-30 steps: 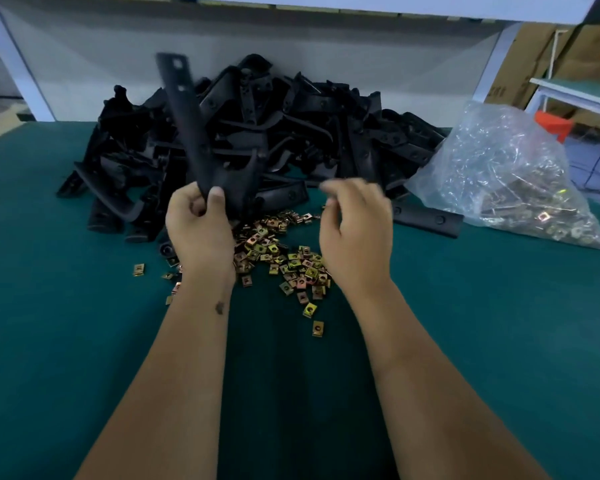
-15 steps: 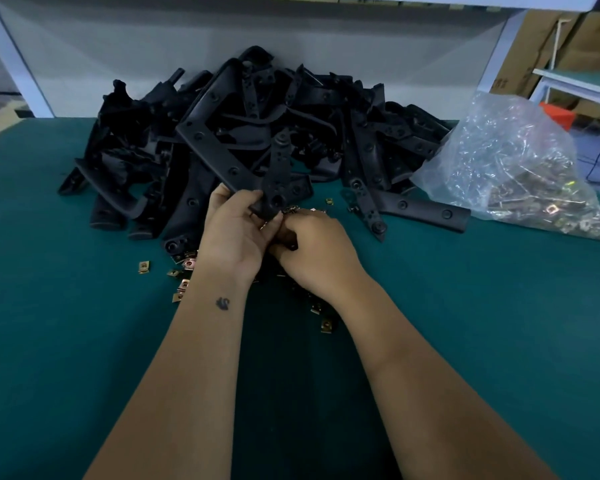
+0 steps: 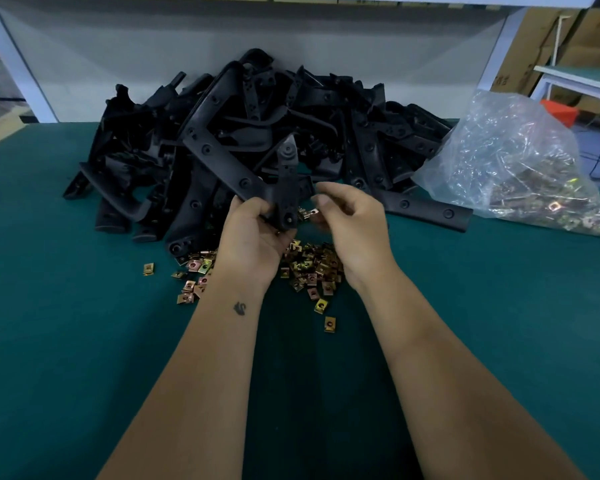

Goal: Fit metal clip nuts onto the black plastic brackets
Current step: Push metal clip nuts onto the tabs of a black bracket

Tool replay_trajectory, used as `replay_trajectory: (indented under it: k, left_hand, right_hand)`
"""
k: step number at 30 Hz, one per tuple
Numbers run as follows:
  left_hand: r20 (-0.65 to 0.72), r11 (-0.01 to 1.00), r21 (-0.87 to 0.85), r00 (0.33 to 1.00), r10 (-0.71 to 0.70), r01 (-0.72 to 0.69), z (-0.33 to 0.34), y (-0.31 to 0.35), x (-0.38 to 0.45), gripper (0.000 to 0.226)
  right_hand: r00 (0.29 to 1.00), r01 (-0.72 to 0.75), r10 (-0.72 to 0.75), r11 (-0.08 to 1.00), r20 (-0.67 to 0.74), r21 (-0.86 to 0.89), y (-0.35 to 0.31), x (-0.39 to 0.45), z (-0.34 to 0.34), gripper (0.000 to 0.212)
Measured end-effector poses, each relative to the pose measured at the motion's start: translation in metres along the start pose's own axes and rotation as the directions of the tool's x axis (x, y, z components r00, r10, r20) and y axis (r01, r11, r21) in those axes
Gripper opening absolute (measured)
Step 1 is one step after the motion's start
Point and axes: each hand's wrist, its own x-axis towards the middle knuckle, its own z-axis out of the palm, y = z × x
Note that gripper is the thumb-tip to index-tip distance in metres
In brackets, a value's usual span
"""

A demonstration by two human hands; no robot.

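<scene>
The left hand (image 3: 257, 233) is gripping a bracket (image 3: 286, 188) above the loose nuts (image 3: 309, 268); the right hand (image 3: 347, 220) is pinching a nut (image 3: 307, 213) just beside its lower tab. If it is going on crooked (the tab is partly hidden), it risks jamming or dropping into the scatter.

Bracket heap (image 3: 326, 133) and bag (image 3: 520, 168) block behind; nearer cloth (image 3: 84, 341) seemingly open.

Green table (image 3: 84, 341) bears bracket heap (image 3: 326, 133), loose clip nuts (image 3: 312, 271), plastic bag (image 3: 513, 168)
</scene>
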Motion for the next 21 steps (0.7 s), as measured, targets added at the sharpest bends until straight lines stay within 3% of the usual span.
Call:
replay_trajectory:
  k: [3,8,12,21]
  left_hand:
    - [0.036,0.998,0.052,0.999,-0.026,0.025,0.001,-0.002,-0.001,0.013]
    - [0.101,0.993,0.114,0.995,0.002,-0.014,0.005,-0.003,-0.008,0.019]
    - [0.102,0.990,0.142,0.995,0.002,-0.016,0.006,-0.003,-0.011,0.034]
    - [0.108,0.992,0.124,0.994,-0.012,-0.001,0.006,-0.003,-0.013,0.033]
  right_hand:
    - [0.992,-0.122,0.116,0.943,0.039,0.308,-0.001,0.003,-0.006,0.023]
    - [0.976,-0.218,0.190,0.820,0.108,0.530,-0.003,0.004,-0.008,0.020]
    - [0.976,-0.219,0.185,0.789,0.117,0.574,-0.005,0.004,-0.008,0.017]
    - [0.981,-0.153,0.057,0.819,0.186,0.554,-0.003,0.003,-0.010,0.028]
